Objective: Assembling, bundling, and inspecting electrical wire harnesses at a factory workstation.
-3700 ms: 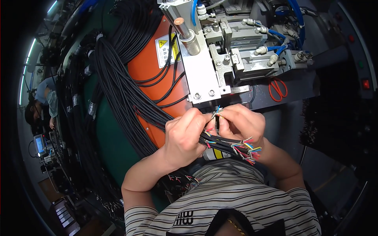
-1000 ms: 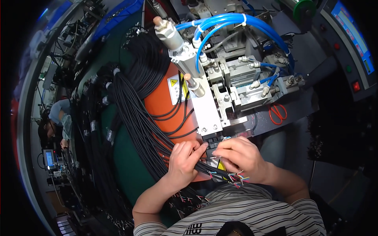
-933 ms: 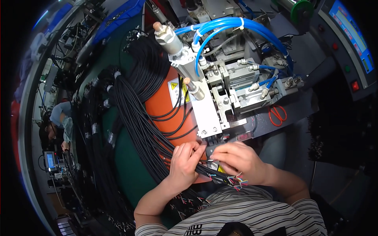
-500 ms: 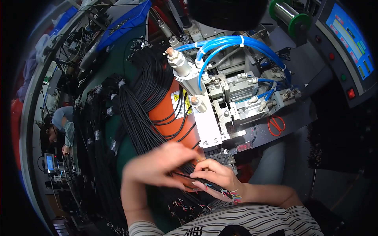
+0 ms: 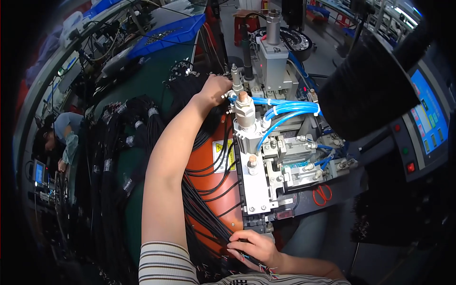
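Note:
My left arm reaches far forward, and my left hand [image 5: 216, 89] is at the far end of the machine, beside a slim metal fitting [image 5: 236, 78]. Its fingertips are hidden there, so what it touches cannot be made out. Close to my body, my right hand [image 5: 256, 249] is closed around a few black cables [image 5: 218, 228]. Coloured stripped wire ends [image 5: 270, 271] stick out below that hand. The cables run up over an orange panel [image 5: 213, 190] toward a larger black bundle beneath my left arm.
A metal machine [image 5: 256, 185] with blue air hoses [image 5: 289, 108] stands before me. Red-handled scissors [image 5: 322, 194] lie right of it. A black lamp-like hood [image 5: 365, 90] and a control screen [image 5: 430, 111] are at right. Taped cable bundles [image 5: 107, 156] and a co-worker [image 5: 66, 135] are at left.
My left hand has left the cables by my right hand and moved far forward to the machine's back end. My right hand still grips the cables. The view has tilted up.

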`<act>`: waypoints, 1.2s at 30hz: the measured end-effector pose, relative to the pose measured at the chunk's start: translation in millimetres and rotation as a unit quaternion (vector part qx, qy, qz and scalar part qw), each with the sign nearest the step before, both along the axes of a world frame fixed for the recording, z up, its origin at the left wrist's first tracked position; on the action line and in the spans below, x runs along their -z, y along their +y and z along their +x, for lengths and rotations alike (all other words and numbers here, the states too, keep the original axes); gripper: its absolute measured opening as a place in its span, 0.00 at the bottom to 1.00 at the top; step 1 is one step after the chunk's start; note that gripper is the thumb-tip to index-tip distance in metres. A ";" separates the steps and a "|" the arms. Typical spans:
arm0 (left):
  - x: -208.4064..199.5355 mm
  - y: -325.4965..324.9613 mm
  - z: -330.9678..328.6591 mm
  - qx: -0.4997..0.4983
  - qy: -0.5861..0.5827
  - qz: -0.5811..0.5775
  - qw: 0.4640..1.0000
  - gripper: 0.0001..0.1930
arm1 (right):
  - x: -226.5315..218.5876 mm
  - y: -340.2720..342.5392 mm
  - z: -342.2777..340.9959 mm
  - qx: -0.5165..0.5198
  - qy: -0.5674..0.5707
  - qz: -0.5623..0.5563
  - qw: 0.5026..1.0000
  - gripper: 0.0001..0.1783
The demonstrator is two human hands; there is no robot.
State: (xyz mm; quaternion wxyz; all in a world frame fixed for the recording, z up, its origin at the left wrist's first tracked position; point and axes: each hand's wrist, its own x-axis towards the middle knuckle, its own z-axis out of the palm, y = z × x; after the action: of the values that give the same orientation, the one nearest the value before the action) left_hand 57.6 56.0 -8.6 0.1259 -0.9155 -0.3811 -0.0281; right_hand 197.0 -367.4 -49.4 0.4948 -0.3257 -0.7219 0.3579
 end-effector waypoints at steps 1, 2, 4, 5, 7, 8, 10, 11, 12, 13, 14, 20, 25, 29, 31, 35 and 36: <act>-0.8 -1.5 -0.6 -0.010 -0.016 -0.031 0.999 0.08 | 0.7 -0.7 -0.2 0.000 -0.003 0.001 1.000 0.20; -4.1 -2.5 -0.6 -0.027 -0.033 -0.060 0.997 0.08 | 1.7 -1.2 0.3 0.000 -0.005 0.002 1.000 0.20; -16.9 -6.3 -1.9 -0.048 -0.057 -0.026 0.997 0.08 | 2.6 -1.8 1.0 0.002 -0.008 0.003 1.000 0.20; -26.4 -9.7 -3.7 -0.055 -0.076 -0.003 0.996 0.08 | 2.0 -2.1 1.0 0.004 -0.007 0.002 1.000 0.20; -49.7 -22.4 -11.0 -0.093 -0.124 0.062 0.986 0.08 | 1.1 -1.4 0.8 0.007 -0.007 0.001 1.000 0.20; -64.9 -29.9 -15.3 -0.120 -0.150 0.107 0.976 0.08 | 0.0 -0.7 0.8 0.010 -0.006 0.004 1.000 0.19; -91.9 -61.3 -33.3 -0.067 -0.347 0.068 0.933 0.10 | -2.5 1.5 0.3 0.013 -0.006 0.013 1.000 0.19; -103.1 -81.4 -40.6 -0.058 -0.405 0.047 0.911 0.09 | -4.2 2.8 -0.3 0.015 -0.006 0.017 1.000 0.18; -110.9 -105.8 -48.3 -0.062 -0.461 0.022 0.885 0.08 | -5.9 3.8 -0.3 0.015 -0.007 0.016 1.000 0.17; -116.4 -132.6 -55.0 -0.062 -0.485 0.011 0.872 0.07 | -7.5 4.8 -0.3 0.013 -0.008 0.019 1.000 0.17; -119.8 -161.2 -61.3 -0.074 -0.508 -0.006 0.858 0.05 | -9.2 5.9 -0.3 0.012 -0.008 0.015 1.000 0.17; -109.3 -299.3 -73.2 -0.018 -0.401 -0.153 0.903 0.02 | -14.0 8.2 0.8 0.019 0.062 -0.013 0.998 0.11; -80.7 -346.8 -79.1 -0.003 -0.389 -0.288 0.875 0.02 | -14.6 5.7 3.3 0.024 0.056 -0.036 0.998 0.13; -66.3 -367.4 -89.8 -0.001 -0.375 -0.339 0.863 0.02 | -16.6 3.5 2.6 0.042 0.063 -0.070 0.995 0.12; -63.1 -373.8 -93.2 0.000 -0.370 -0.335 0.866 0.02 | -17.0 2.8 -0.8 0.061 0.085 -0.087 0.991 0.12; -60.2 -381.5 -93.1 0.002 -0.373 -0.323 0.870 0.03 | -18.3 1.6 -4.7 0.083 0.101 -0.116 0.985 0.11; -59.8 -382.4 -92.8 0.003 -0.371 -0.323 0.871 0.03 | -18.5 1.5 -4.7 0.084 0.096 -0.116 0.985 0.11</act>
State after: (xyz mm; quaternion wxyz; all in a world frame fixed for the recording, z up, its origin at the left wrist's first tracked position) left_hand -35.2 -326.5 51.3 -0.3277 -0.8285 -0.3849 -0.2409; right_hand 192.2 -365.9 -30.9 0.5489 -0.4048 -0.5947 0.4256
